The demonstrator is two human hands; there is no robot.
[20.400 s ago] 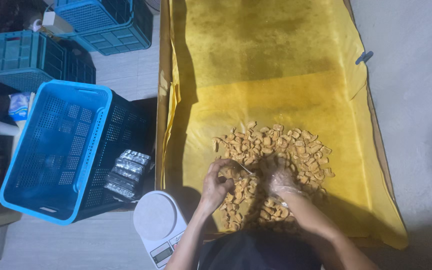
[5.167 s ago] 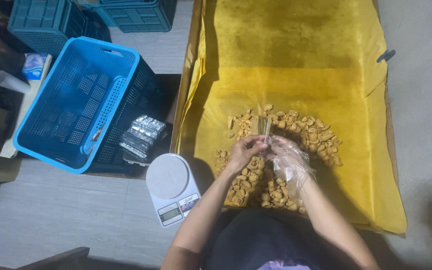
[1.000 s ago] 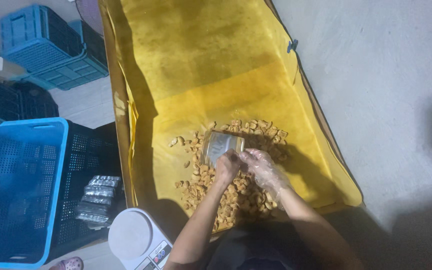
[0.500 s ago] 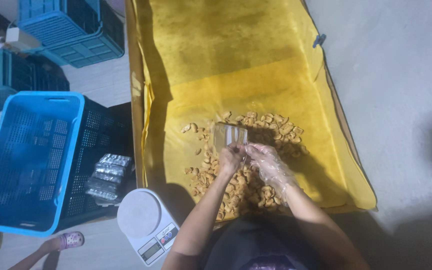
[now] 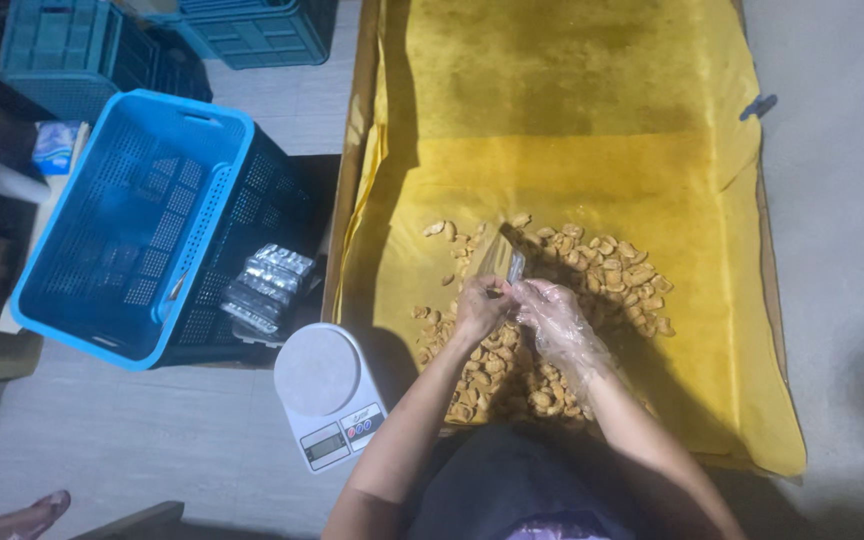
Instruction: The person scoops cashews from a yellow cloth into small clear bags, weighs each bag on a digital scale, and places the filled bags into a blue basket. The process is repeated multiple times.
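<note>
Two hands (image 5: pixel 480 308) (image 5: pixel 552 315) — one clear bag (image 5: pixel 504 262), apparently pinched; countless snack pieces (image 5: pixel 612 272).

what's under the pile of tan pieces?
A yellow sheet lining a shallow wooden-edged tray; the tan pieces lie directly on it. The left hand, gloved right hand and forearms cover the pile's near part.

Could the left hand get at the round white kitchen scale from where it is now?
Probably yes. The round white kitchen scale sits uncovered on the floor just left of the left hand, nothing between them, but that hand pinches a clear plastic bag.
</note>
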